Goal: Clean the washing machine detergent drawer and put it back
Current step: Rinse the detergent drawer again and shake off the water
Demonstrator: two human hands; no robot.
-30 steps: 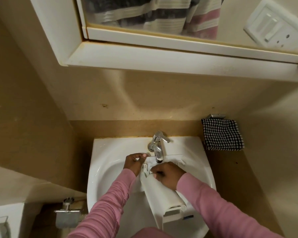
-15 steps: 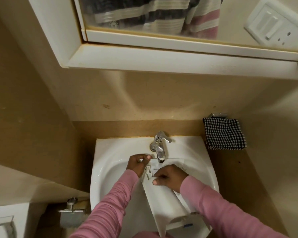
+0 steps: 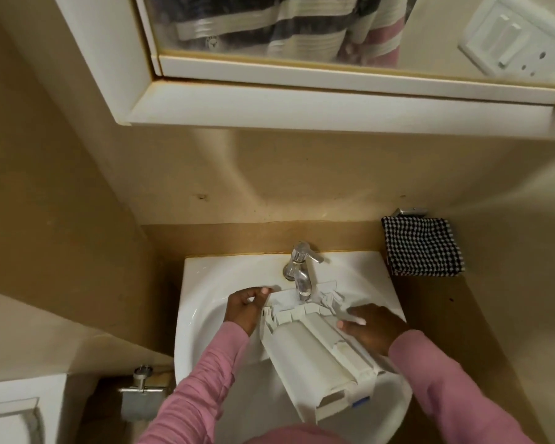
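Left hand (image 3: pixel 244 310) has its fingers curled at the far left corner of the detergent drawer (image 3: pixel 314 357), with thumb and fingertips closing on that corner. Right hand (image 3: pixel 375 330) lies on the drawer's right edge, its fingers nearly straight and flat on the plastic, pressing rather than wrapping it. Both arms wear pink sleeves (image 3: pixel 199 389).

A white-framed mirror cabinet (image 3: pixel 237 110) is mounted above, its glass reflecting a striped garment. Below it, against the tan wall, sits the white sink (image 3: pixel 199 283). The drawer lies slantwise across the basin with a smooth rounded side facing up. Its far end is just under the spout. Its front panel, which carries a small blue mark (image 3: pixel 360 402), points towards the person, over the sink's near right rim.

A black-and-white checked cloth (image 3: pixel 422 248) hangs on the wall just beside the sink's far right corner. A white switch plate (image 3: pixel 510 36) shows at the top right. A metal holder (image 3: pixel 141 390) is fixed low on the left, beside the sink. The chrome tap (image 3: pixel 300 270) stands at the middle of the sink's back edge, its lever turned to the right.
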